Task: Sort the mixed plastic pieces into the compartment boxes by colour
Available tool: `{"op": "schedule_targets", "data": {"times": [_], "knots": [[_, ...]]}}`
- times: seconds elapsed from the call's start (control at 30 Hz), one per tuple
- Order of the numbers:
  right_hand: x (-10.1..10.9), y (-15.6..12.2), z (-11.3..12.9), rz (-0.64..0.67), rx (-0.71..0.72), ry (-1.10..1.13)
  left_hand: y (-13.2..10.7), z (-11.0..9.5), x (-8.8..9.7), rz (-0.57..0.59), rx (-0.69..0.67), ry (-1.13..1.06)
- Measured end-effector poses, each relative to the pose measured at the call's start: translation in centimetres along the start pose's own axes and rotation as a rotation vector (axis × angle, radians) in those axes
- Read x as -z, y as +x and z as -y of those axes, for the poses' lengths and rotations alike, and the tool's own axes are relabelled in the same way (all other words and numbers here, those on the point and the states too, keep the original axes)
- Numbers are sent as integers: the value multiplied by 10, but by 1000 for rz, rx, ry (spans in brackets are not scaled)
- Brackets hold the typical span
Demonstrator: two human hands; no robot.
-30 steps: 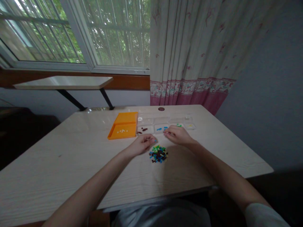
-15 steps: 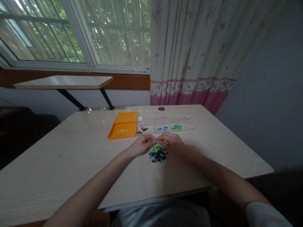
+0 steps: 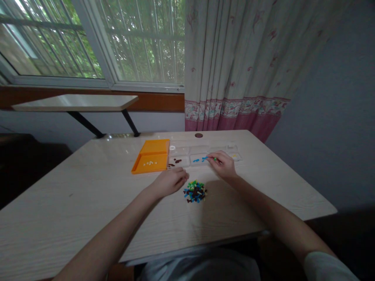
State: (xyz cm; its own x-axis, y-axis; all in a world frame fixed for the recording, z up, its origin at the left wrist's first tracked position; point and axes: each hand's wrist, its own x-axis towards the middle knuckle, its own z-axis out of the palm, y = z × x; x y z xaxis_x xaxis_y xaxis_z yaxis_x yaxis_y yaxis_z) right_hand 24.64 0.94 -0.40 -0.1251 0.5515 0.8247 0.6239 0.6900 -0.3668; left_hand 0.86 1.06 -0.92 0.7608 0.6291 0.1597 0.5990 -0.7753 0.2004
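Observation:
A small pile of coloured beads, blue, green and dark, lies on the pale wooden table. My left hand rests curled on the table just left of the pile; what its fingers hold is hidden. My right hand reaches over the clear compartment tray and pinches a small blue and green piece above the compartments. The tray holds dark pieces at the left, blue ones in the middle and a yellow one at the right.
An orange tray with a few white bits stands left of the clear tray. A round cable hole sits near the table's far edge. Behind are a window, a wall shelf and a curtain.
My right hand went from the tray to the pile beside my left hand, then back out over the clear tray with a small piece. My left hand stayed by the pile.

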Motion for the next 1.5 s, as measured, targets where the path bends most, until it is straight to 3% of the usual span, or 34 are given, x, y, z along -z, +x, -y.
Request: {"op": "schedule_targets", "data": {"times": [0.43,1.07,1.5], "knots": [[-2,0,-1,26,73,48,-1,-10,-2,51,-48,125],[0,0,1,13,-23,57,-1,-9,-2,57,-65,50],[-12,-5,-37,278,-250,-224,2,-9,-2,21,7,89]]}}
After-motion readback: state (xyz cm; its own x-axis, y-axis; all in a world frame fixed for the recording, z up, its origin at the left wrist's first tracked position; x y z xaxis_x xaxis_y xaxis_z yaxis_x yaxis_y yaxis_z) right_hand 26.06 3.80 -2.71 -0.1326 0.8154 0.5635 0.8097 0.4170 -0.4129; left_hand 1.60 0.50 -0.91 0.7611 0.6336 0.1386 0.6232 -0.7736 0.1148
